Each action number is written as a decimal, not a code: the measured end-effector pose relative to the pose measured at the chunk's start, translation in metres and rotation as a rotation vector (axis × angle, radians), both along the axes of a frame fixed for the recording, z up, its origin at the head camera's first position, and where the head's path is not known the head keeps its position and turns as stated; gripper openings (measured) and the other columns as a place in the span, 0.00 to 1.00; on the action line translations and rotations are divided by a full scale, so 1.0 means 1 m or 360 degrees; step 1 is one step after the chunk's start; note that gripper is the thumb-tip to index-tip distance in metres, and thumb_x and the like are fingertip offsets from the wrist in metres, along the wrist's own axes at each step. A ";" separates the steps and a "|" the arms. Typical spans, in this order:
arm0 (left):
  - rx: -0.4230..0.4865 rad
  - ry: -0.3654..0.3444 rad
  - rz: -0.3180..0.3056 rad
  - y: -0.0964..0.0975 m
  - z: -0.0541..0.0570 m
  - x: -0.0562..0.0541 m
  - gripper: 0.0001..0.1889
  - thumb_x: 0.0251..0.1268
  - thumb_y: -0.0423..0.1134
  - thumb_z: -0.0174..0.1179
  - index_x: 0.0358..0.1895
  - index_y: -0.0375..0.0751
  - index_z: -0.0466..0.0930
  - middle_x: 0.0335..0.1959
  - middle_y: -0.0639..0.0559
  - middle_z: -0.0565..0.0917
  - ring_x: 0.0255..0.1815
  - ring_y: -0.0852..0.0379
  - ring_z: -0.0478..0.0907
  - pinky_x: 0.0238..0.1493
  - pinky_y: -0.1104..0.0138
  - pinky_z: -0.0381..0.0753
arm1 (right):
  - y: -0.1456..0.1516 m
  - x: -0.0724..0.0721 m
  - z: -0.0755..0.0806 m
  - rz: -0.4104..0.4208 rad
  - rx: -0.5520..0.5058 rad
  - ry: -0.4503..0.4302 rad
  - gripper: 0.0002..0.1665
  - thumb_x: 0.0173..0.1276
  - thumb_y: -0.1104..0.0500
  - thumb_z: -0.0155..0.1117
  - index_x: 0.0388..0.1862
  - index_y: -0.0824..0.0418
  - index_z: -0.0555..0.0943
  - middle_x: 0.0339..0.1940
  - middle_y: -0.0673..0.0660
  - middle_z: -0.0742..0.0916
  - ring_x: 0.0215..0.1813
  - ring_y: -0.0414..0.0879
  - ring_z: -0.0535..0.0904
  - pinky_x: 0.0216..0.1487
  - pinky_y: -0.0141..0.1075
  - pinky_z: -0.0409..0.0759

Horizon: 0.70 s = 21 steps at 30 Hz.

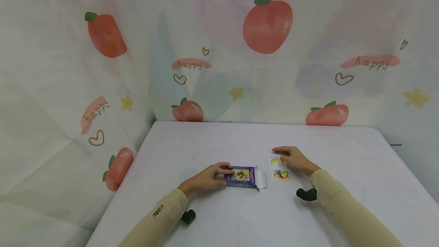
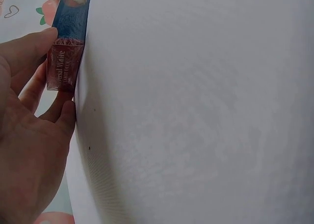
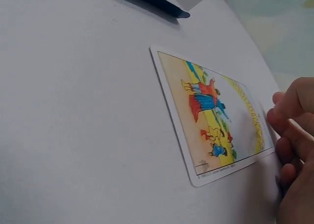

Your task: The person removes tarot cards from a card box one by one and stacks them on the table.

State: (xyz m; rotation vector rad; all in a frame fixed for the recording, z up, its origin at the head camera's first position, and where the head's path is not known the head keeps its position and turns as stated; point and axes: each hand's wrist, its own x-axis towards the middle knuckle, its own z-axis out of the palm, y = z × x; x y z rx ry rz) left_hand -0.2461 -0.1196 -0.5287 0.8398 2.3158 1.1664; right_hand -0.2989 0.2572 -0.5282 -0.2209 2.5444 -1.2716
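My left hand grips the left end of a dark blue and purple tarot card box, thumb on one side and fingers on the other. The box lies flat with its right end flap unfolded, and its end panel faces the left wrist camera. To its right, a tarot card with colourful figures lies face up on the table. My right hand is at the card's far edge, its loosely bent fingertips right beside that edge.
A white cloth covers the table. Behind it and to the left hang fabric walls printed with fruit and hearts. A black piece sits at the right wrist, and another at the left sleeve.
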 end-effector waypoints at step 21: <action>0.0001 -0.0001 0.0016 0.002 0.000 0.000 0.26 0.68 0.33 0.63 0.70 0.50 0.76 0.73 0.54 0.68 0.81 0.51 0.57 0.81 0.48 0.56 | -0.007 0.033 0.040 -0.0023 0.0025 0.0360 0.25 0.77 0.58 0.57 0.69 0.66 0.74 0.71 0.70 0.75 0.68 0.66 0.70 0.64 0.59 0.73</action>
